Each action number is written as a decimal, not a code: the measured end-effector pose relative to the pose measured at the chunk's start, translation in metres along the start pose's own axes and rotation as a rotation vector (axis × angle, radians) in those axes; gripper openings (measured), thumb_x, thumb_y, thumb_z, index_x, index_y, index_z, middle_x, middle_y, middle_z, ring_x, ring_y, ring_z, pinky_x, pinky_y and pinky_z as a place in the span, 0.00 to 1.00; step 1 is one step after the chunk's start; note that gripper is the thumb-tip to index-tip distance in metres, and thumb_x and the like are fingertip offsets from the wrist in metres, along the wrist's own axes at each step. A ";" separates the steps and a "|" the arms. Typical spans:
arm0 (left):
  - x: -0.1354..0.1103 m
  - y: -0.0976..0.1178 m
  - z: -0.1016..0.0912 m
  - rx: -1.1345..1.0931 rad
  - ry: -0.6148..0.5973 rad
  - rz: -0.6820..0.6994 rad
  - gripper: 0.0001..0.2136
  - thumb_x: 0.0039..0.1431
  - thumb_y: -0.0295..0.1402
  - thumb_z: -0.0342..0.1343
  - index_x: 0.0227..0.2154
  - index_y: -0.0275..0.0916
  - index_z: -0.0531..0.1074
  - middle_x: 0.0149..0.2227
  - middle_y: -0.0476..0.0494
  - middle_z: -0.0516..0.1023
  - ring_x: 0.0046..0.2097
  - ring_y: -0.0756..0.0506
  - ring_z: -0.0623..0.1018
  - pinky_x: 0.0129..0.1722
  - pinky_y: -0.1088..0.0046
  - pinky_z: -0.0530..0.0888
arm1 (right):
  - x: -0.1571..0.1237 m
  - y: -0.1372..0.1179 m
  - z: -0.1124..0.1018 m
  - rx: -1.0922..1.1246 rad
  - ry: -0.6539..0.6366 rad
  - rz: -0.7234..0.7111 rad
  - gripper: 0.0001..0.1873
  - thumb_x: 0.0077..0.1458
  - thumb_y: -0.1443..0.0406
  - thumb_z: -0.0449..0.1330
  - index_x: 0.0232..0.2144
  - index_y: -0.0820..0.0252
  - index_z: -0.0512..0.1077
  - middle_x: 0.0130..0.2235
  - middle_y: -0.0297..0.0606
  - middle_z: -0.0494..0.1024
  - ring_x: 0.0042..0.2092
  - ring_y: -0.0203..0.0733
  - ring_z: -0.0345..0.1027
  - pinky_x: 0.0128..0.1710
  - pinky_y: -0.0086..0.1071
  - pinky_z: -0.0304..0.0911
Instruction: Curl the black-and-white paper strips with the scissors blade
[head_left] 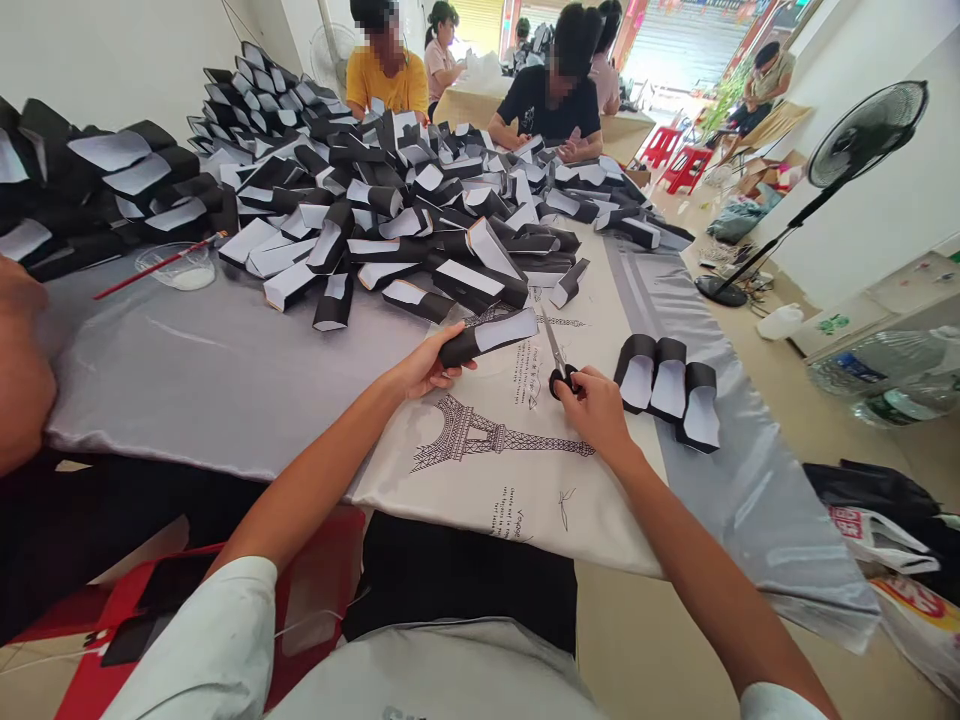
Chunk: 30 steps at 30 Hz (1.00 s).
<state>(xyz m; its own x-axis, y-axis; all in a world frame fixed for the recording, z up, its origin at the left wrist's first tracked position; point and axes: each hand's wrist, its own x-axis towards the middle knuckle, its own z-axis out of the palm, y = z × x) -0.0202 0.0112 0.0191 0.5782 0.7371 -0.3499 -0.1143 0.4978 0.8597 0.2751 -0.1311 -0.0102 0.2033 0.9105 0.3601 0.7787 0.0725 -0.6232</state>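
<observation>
A black paper slipper with a pale insole (506, 332) is gripped at its black end by my left hand (433, 362), above the printed tablecloth. Its pale end points right, toward the scissors. My right hand (596, 408) has its fingers around the black handles of the scissors (556, 352), whose metal blades point up and away from me. A small gap lies between the blades and the slipper. To the right of my right hand, several similar black slippers (669, 385) lie side by side on the table.
A large heap of black-and-white slippers (405, 200) covers the table's far side. At left are a clear dish (187, 268), a red brush (154, 268) and another person's arm (22, 370). Co-workers sit across the table. A standing fan (862, 140) is at right.
</observation>
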 end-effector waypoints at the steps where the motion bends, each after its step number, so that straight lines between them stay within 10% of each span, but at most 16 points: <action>1: 0.001 0.000 0.000 0.001 0.010 0.005 0.27 0.59 0.59 0.73 0.41 0.39 0.74 0.36 0.36 0.83 0.22 0.55 0.66 0.14 0.81 0.51 | 0.001 0.001 -0.001 0.014 0.018 0.014 0.23 0.66 0.55 0.59 0.21 0.52 0.59 0.30 0.34 0.66 0.30 0.40 0.58 0.34 0.39 0.54; 9: -0.005 0.002 0.005 0.034 0.058 0.151 0.29 0.53 0.57 0.79 0.36 0.38 0.73 0.35 0.44 0.75 0.24 0.58 0.64 0.15 0.84 0.48 | 0.003 0.001 -0.002 0.122 0.052 0.081 0.21 0.68 0.49 0.58 0.29 0.55 0.75 0.39 0.43 0.77 0.39 0.46 0.69 0.38 0.39 0.63; 20: -0.004 -0.002 0.000 -0.008 0.031 0.200 0.37 0.43 0.65 0.79 0.30 0.38 0.67 0.30 0.52 0.66 0.23 0.59 0.57 0.17 0.85 0.48 | 0.002 0.006 0.007 0.112 -0.018 0.126 0.21 0.67 0.48 0.58 0.27 0.54 0.71 0.31 0.36 0.75 0.34 0.42 0.66 0.32 0.34 0.59; 26: -0.005 -0.001 0.003 0.036 0.035 0.228 0.30 0.42 0.48 0.87 0.31 0.37 0.73 0.29 0.54 0.62 0.26 0.58 0.58 0.18 0.83 0.50 | 0.003 0.004 0.007 0.226 -0.038 0.144 0.22 0.67 0.48 0.56 0.33 0.55 0.80 0.50 0.47 0.86 0.58 0.57 0.78 0.52 0.44 0.72; 30: -0.007 -0.003 0.010 0.049 0.003 0.259 0.25 0.45 0.40 0.86 0.40 0.37 0.81 0.33 0.51 0.68 0.27 0.57 0.59 0.19 0.82 0.52 | 0.003 0.007 0.013 0.180 -0.075 0.157 0.22 0.69 0.49 0.54 0.36 0.53 0.82 0.52 0.48 0.88 0.68 0.65 0.73 0.71 0.65 0.57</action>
<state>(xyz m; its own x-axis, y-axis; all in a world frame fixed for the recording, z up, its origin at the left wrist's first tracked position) -0.0154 -0.0001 0.0225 0.5323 0.8384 -0.1171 -0.2185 0.2696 0.9379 0.2735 -0.1228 -0.0223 0.2635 0.9436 0.2003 0.6214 -0.0072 -0.7834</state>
